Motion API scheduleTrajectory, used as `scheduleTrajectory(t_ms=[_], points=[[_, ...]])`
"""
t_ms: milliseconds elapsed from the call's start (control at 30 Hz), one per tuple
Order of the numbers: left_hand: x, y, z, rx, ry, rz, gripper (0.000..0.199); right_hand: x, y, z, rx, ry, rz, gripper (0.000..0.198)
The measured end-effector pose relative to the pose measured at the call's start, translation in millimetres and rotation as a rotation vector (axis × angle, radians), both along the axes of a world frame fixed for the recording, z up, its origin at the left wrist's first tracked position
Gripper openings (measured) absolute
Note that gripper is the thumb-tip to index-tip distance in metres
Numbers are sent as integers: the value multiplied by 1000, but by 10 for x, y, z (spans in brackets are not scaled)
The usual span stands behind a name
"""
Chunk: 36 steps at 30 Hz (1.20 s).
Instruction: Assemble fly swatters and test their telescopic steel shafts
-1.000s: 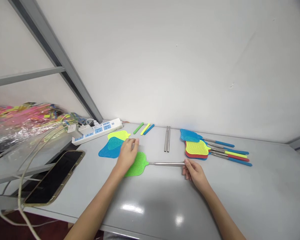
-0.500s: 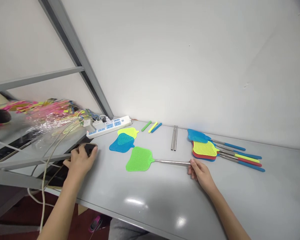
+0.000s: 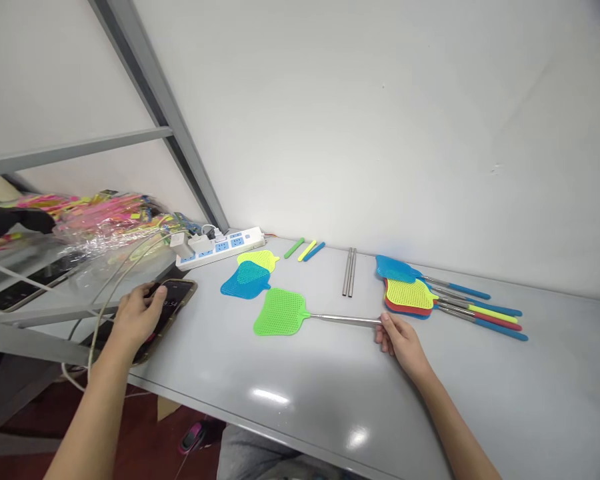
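My right hand (image 3: 400,340) pinches the metal rod (image 3: 347,319) of a green fly swatter (image 3: 283,312) near its bare end. The swatter's perforated head points left, just over the table or on it; which, I cannot tell. At the left, my left hand (image 3: 139,320) is closed at the far-left side of a phone (image 3: 177,305), thumb over its lit screen. Part of the phone is hidden under the hand. Nearby lie a blue swatter head (image 3: 245,283) and a yellow one (image 3: 264,259). Two metal rods (image 3: 349,272) lie side by side beyond the green swatter.
Several fly swatters with grips are stacked at the right, a yellow head (image 3: 410,294) uppermost in front. Green (image 3: 295,248), yellow and blue grips lie near the wall. A power strip (image 3: 225,247), loose cables, a metal shelf frame (image 3: 175,143) and another phone (image 3: 30,287) are at left.
My left hand has shifted left and toward me, uncovering more of the phone and its lit screen. The phone's visible position has changed too. My right hand still holds the green swatter.
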<state>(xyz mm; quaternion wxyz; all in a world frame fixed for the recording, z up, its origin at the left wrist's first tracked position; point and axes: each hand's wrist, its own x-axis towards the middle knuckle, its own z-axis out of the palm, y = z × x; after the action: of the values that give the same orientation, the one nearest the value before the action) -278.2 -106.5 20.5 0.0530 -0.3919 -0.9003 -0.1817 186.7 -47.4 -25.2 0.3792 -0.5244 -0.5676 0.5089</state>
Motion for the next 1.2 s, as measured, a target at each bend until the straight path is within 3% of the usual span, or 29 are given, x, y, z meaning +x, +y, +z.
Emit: scheduleTrajectory(t_ms=[133, 200, 300, 367, 467, 567, 633, 733, 900, 1100, 1200], points=[[-45, -88, 79, 196, -56, -123, 34, 1, 1, -2, 0, -6, 1, 41], [41, -82, 193, 263, -28, -103, 34, 4, 2, -9, -1, -9, -4, 41], [338, 0, 402, 308, -55, -137, 33, 6, 5, -21, -16, -14, -12, 41], [624, 91, 473, 344, -163, -244, 36, 5, 7, -26, -27, -15, -15, 41], [1078, 245, 356, 278, -274, -409, 41, 4, 7, -23, -28, -8, -13, 41], [1449, 354, 53, -39, -297, -511, 53, 4, 4, -6, -22, -8, -4, 40], [1630, 380, -124, -153, -222, -506, 63, -1, 2, 10, -18, -15, 1, 39], [1824, 372, -225, -133, -208, -433, 63, -19, 3, 32, -10, -13, 6, 38], [2010, 369, -140, -130, -292, -410, 58, -28, 3, 77, -44, 18, 12, 38], [1974, 408, -106, -48, -525, -349, 60, 96, -1, 154, -168, 118, 161, 37], [1895, 410, -124, 50, -650, -300, 61, 141, 11, 152, -219, 198, 153, 37]])
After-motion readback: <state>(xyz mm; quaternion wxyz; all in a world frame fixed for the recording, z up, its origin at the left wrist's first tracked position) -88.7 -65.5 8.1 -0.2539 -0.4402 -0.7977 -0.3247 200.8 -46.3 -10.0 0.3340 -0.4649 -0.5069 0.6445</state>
